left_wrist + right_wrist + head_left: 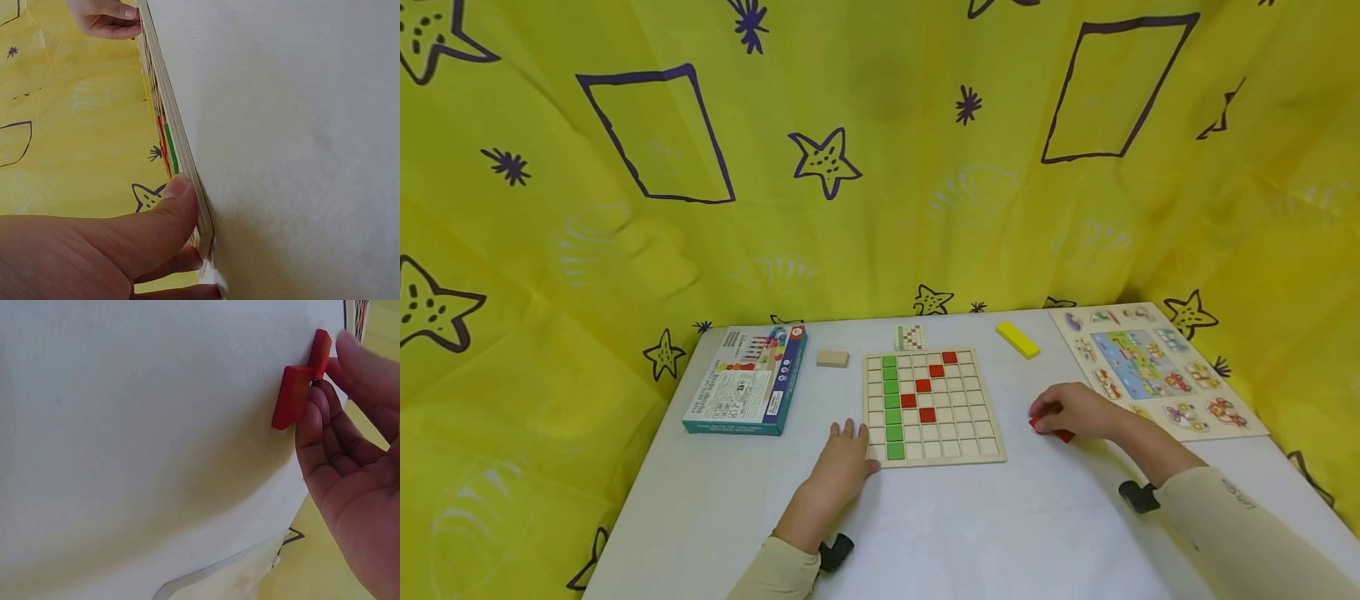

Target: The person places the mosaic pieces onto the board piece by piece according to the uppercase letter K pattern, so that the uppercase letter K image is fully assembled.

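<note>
While the left hand (844,457) is resting at the near left corner of the wooden grid board (932,406), its thumb (169,209) is pressing against the board's edge, the other fingers only loosely bent and clasping nothing. Over to the right of the board, the right hand (1075,410) is lying on the white table (970,533) with its fingers curling over two red blocks (300,387); the wrist view is showing the fingertips touching them, one block lying flat and the smaller one beyond it. On the board, a green column and several red squares are sitting in the grid. A yellow block (1017,339) is lying well beyond the right hand, near a picture puzzle (1153,371).
</note>
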Available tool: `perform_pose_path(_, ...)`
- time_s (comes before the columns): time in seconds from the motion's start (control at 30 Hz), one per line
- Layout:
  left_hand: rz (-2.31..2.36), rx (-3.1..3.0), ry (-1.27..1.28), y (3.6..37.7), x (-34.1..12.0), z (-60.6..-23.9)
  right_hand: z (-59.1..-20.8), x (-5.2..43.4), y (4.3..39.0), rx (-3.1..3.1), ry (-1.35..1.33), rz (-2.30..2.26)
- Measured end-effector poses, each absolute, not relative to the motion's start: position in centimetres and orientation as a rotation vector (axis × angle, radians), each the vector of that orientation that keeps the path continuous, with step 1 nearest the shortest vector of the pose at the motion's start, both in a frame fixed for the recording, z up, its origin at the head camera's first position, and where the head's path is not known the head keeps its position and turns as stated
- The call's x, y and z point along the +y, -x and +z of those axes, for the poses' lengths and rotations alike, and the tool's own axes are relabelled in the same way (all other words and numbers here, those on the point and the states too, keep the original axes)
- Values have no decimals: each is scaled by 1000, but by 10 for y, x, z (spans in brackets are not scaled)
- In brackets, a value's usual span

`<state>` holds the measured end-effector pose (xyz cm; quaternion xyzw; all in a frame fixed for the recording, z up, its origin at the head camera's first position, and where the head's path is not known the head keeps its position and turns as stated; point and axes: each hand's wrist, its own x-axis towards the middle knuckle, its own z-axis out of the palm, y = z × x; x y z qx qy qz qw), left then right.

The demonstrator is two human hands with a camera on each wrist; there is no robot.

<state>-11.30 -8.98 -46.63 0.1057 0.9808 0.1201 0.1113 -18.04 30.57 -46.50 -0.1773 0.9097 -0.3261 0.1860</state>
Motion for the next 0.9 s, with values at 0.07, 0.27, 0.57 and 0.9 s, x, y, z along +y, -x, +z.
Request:
perform_pose_path(0.07, 358, 2879, -309, 113, -90, -466, -464, 305, 180, 2549, 508, -916)
perform_pose_path(0.27, 363, 2876, -303, 112, -90, -466, -464, 303, 181, 2567, 556, -882)
perform_pose_path(0.57, 388, 2869, -280, 112, -90, -465, -462, 295, 188, 2608, 489, -955)
perform_pose_path(0.9, 389, 2867, -277, 112, -89, -461, -462, 245, 196, 2597, 542, -1111)
